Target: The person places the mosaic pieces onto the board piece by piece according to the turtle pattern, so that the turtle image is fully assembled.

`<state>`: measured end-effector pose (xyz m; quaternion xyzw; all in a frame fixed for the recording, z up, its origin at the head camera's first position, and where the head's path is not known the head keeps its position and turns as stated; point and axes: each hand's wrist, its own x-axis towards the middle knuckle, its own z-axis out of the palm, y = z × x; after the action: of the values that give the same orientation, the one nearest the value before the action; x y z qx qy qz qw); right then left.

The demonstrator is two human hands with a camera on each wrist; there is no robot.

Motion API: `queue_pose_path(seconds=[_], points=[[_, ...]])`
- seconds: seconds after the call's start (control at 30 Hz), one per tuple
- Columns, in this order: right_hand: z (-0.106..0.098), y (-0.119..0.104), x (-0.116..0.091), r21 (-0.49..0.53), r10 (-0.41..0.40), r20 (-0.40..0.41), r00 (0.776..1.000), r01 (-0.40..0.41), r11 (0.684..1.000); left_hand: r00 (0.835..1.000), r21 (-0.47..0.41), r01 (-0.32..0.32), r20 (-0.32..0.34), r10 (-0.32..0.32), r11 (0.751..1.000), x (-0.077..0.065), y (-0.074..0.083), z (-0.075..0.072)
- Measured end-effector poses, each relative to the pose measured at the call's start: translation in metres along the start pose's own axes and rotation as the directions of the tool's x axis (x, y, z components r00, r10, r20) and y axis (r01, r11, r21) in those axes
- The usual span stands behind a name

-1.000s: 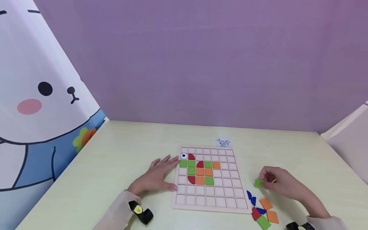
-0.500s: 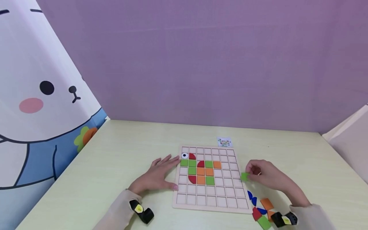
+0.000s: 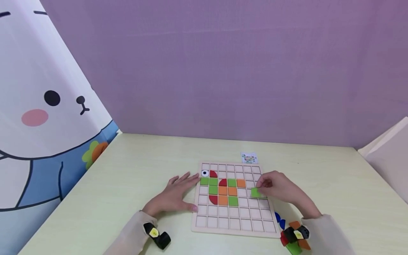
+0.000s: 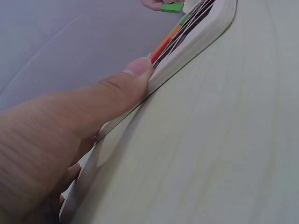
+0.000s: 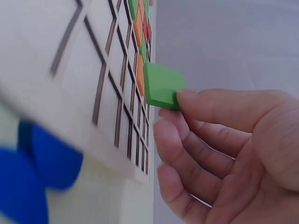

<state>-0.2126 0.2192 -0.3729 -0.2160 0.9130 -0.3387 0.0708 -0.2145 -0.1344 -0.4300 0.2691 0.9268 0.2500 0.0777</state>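
A pale wooden grid board point(image 3: 234, 224) lies on the table, several of its cells filled with green, orange and red tiles and one round eye piece point(image 3: 205, 173). My right hand point(image 3: 280, 187) pinches a green square tile point(image 5: 163, 85) between thumb and fingers, over the right part of the board. In the right wrist view the tile is held tilted above the grid. My left hand point(image 3: 173, 195) rests at the board's left edge, fingers spread and straight. Its thumb point(image 4: 138, 70) presses on the rim there in the left wrist view.
Loose blue pieces point(image 5: 56, 154) lie beside the board's lower right corner. Close by are orange, red and green pieces point(image 3: 294, 248), partly hidden under the right wrist's camera. A small printed card point(image 3: 249, 157) lies behind the board. A purple backdrop point(image 3: 223, 71) stands at the table's far edge.
My right hand has carried the green tile leftward from beside the loose pieces to over the board. The left hand has stayed at the board's left edge.
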Motion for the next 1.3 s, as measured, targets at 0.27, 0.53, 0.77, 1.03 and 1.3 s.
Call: queue_pose_path(seconds=[0.27, 0.53, 0.77, 1.03, 1.3], points=[[0.011, -0.011, 0.012, 0.003, 0.026, -0.026, 0.999, -0.026, 1.000, 1.000, 0.003, 0.001, -0.004, -0.001, 1.000, 0.000, -0.001, 0.001], [0.019, -0.019, 0.019, -0.003, 0.027, -0.048, 0.998, -0.027, 1.000, 1.000, -0.005, 0.009, 0.002, -0.009, 1.000, -0.001, -0.001, 0.000], [0.025, -0.020, 0.024, 0.000, 0.068, -0.042, 0.997, -0.068, 0.998, 1.000, 0.001, -0.003, 0.000, 0.003, 1.000, -0.001, -0.001, 0.000], [0.028, -0.023, 0.024, -0.014, 0.117, -0.054, 0.992, -0.118, 0.993, 1.000, 0.000, 0.000, 0.004, 0.000, 1.000, -0.002, 0.001, -0.002], [0.032, -0.025, 0.025, -0.055, 0.100, -0.080, 0.992, -0.105, 0.993, 1.000, -0.002, -0.018, -0.002, 0.018, 1.000, -0.003, 0.000, -0.003]])
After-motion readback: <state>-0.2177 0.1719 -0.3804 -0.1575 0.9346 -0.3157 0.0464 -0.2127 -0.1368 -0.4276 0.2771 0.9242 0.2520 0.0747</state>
